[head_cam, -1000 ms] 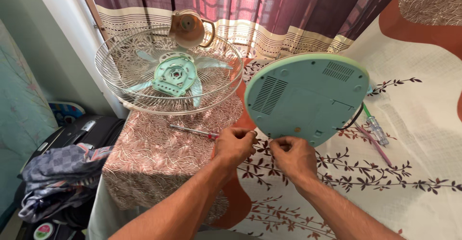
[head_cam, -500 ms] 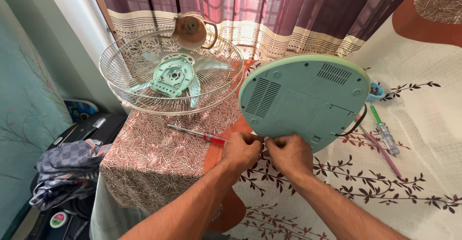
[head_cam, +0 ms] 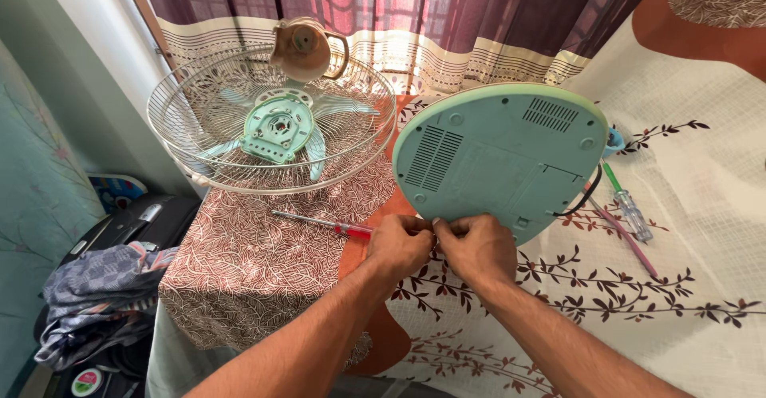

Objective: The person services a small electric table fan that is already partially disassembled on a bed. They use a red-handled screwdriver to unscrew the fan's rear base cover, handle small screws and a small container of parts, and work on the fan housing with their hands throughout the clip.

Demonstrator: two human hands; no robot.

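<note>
In the head view, both hands are meeting at the six o'clock edge of the green fan base (head_cam: 499, 158), which is standing tilted on the bed. The left hand (head_cam: 399, 246) and right hand (head_cam: 476, 246) are pinching something small there, having closed in since a second ago; a red-handled screwdriver (head_cam: 323, 225) is lying at nine o'clock.

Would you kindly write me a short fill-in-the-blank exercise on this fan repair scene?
1. Both hands, left hand and right hand, touch the lower edge of the ____ fan base.
2. The red-handled screwdriver lies on the ____-patterned cloth.
3. The fan blades sit inside a ____ guard.

Missing words: green; leaf; wire
</note>
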